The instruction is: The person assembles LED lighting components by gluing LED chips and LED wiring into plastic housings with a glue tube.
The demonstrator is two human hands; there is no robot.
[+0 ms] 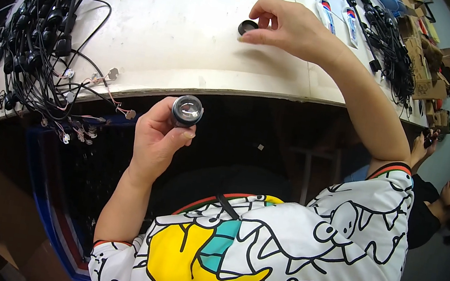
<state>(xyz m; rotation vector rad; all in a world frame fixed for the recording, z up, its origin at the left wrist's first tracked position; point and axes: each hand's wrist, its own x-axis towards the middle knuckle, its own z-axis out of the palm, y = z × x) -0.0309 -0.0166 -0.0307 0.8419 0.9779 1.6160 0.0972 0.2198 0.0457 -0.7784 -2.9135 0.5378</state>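
My left hand [155,139] is closed around a short black cylinder [180,122], held upright in front of the table edge. A clear round lens [188,108] faces up at its top; the lower part is hidden by my fingers. Over the white table, farther off and to the right, is my right hand [286,29]. Its thumb and fingertips are closed about a small black ring-shaped cap [247,28], with the hollow side showing. The hand casts a shadow on the tabletop.
Black cables and cylindrical parts [38,39] pile up at the left, with loose wire ends hanging over the edge. Two tubes [350,26] and more black cables [385,45] lie at the right. Beyond are cardboard boxes [415,58] and another person [428,209].
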